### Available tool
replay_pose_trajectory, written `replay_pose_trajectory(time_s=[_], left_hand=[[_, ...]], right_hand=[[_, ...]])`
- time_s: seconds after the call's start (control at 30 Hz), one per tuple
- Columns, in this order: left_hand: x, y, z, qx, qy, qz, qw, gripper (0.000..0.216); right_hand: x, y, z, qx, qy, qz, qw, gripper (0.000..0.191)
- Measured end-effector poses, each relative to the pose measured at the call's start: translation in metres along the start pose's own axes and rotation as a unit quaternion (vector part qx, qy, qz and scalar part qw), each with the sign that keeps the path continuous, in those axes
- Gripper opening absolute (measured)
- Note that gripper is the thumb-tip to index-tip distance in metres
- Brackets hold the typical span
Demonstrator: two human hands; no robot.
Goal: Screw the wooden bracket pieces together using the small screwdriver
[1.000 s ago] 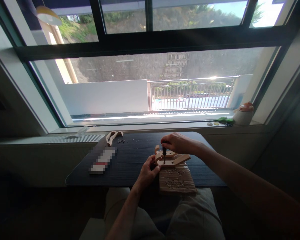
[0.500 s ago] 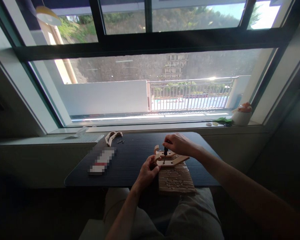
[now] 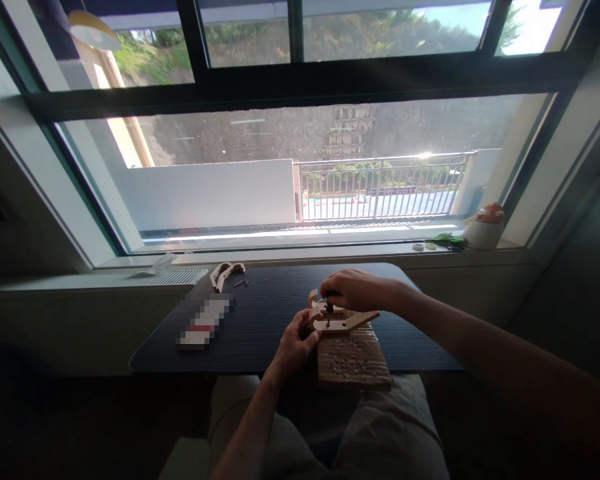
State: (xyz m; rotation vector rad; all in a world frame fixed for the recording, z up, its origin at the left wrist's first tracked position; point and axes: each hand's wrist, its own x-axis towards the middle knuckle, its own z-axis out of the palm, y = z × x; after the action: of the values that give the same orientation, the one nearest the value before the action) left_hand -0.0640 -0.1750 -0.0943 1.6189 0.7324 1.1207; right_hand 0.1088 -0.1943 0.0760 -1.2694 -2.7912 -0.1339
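My right hand (image 3: pixel 353 289) is wrapped round the dark handle of a screwdriver (image 3: pixel 329 308), which stands upright with its shaft down on a pale wooden hook-shaped piece (image 3: pixel 337 326). The curled end of that piece is pinched by my left hand (image 3: pixel 297 340), at its left side. Just behind lies a second wooden piece (image 3: pixel 314 295) of similar shape, partly covered by my right hand. Both rest at the far end of a brown ridged board (image 3: pixel 354 367) with many small dark marks or holes. The screwdriver's tip is too small to make out clearly.
More curved wooden pieces (image 3: pixel 221 275) lie at the dark table's (image 3: pixel 270 320) far left, with several screws (image 3: pixel 241 283) beside them. A blurred box (image 3: pixel 205 323) is nearer. A white pot (image 3: pixel 483 233) stands on the windowsill. The board's near end overhangs the table edge above my lap.
My right hand has turned and dropped slightly over the screwdriver, now covering more of its handle. The right forearm has shifted a little. My left hand and the wooden pieces stay in place.
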Motion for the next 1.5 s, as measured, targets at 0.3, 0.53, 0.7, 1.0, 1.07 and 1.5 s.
replay_pose_trajectory(time_s=[0.3,0.53,0.7,1.0,1.07,1.5], left_hand=[[-0.001,0.003,0.0,0.0,-0.002,0.006,1.0,0.041],[-0.001,0.005,0.001,0.012,0.008,0.003,1.0,0.041],[-0.001,0.002,0.001,0.002,0.005,0.001,1.0,0.043],[-0.002,0.003,-0.001,0.003,0.001,0.004,1.0,0.042],[-0.002,0.004,-0.001,0.003,-0.002,0.005,1.0,0.042],[0.0,0.001,0.0,0.021,0.0,0.007,1.0,0.041]], right_hand=[[0.003,-0.011,-0.006,-0.027,-0.018,0.022,0.999,0.022],[0.004,-0.01,-0.003,-0.039,-0.014,0.052,0.998,0.022],[0.004,-0.01,-0.001,-0.041,-0.011,0.079,0.996,0.025],[0.008,-0.008,-0.002,-0.053,-0.021,0.112,0.992,0.033],[0.006,-0.005,-0.007,-0.044,-0.028,0.104,0.993,0.036],[0.006,-0.003,-0.006,-0.042,-0.036,0.032,0.998,0.024]])
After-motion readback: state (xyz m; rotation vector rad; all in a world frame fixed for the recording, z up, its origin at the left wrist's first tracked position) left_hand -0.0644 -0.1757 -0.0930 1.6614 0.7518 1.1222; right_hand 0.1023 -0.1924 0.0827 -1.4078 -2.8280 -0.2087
